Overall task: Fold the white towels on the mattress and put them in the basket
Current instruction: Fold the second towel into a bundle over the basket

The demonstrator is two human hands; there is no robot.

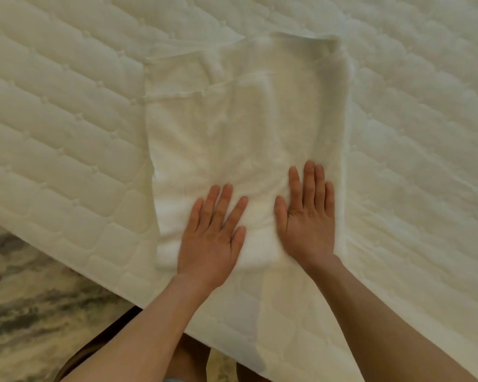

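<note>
A white towel [240, 128] lies folded lengthwise on the quilted mattress [66, 119], its long side running away from me. Its far end is uneven, with a layer sticking out to the left. My left hand [213, 232] presses flat on the towel's near end, fingers straight and spread. My right hand [307, 216] lies flat beside it on the near right part of the towel, fingers straight and together. No basket is in view.
The mattress edge runs diagonally from the left side down to the bottom middle. Beyond it, at the lower left, is a grey and cream patterned floor [25, 299]. My legs show at the bottom edge.
</note>
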